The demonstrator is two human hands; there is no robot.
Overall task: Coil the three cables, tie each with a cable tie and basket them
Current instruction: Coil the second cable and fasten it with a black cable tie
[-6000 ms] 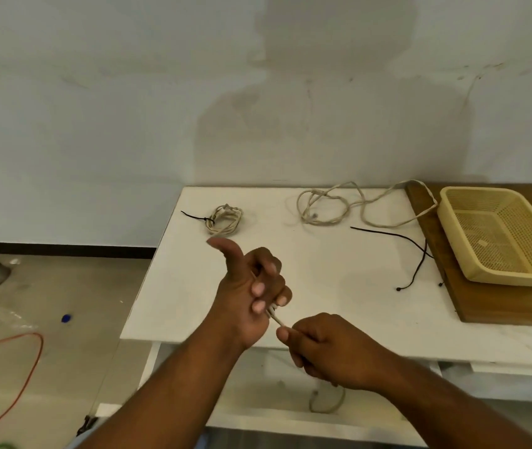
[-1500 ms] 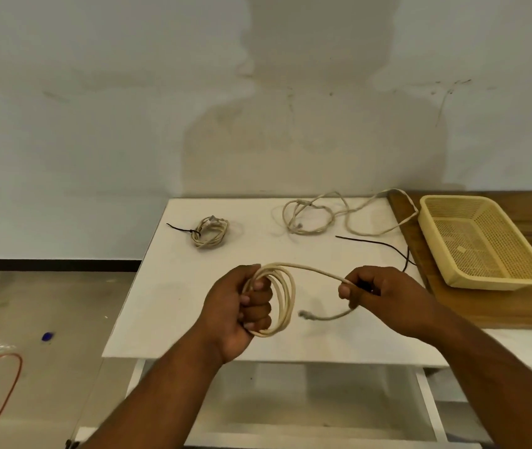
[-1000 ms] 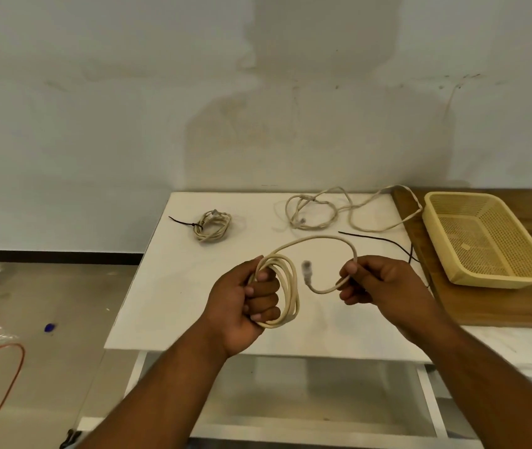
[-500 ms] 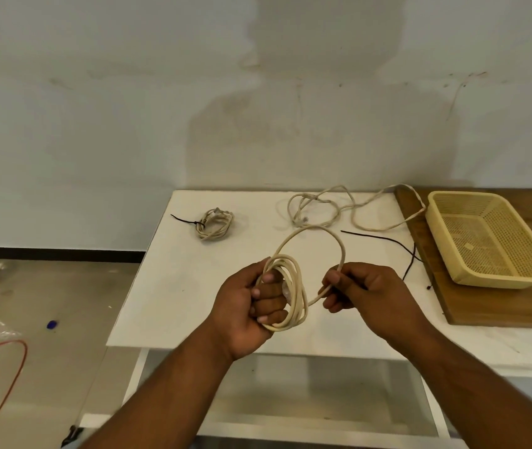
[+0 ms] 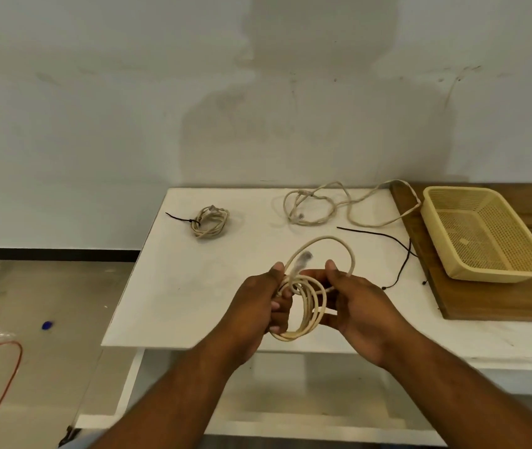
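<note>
Over the front of the white table (image 5: 167, 306), my left hand (image 5: 258, 306) grips a beige cable coil (image 5: 310, 306) of several loops. My right hand (image 5: 358, 303) holds the same coil from the right, thumb up beside its last wide loop; the cable's plug end is blurred just above the hands. A coiled beige cable (image 5: 210, 220) bound with a black tie lies at the back left. A loose beige cable (image 5: 329, 205) sprawls at the back centre, reaching the yellow mesh basket (image 5: 481, 234), which holds nothing. Black cable ties (image 5: 397, 247) lie left of the basket.
The basket stands on a wooden board (image 5: 484, 299) at the table's right. The wall runs close behind the table. On the floor to the left lie an orange cord (image 5: 5, 377), a blue cap (image 5: 47, 325) and clear plastic.
Over six seconds the cable went from a single strand to a coil of several loops in my left hand. In the last half second my right hand brought the tail in against the coil.
</note>
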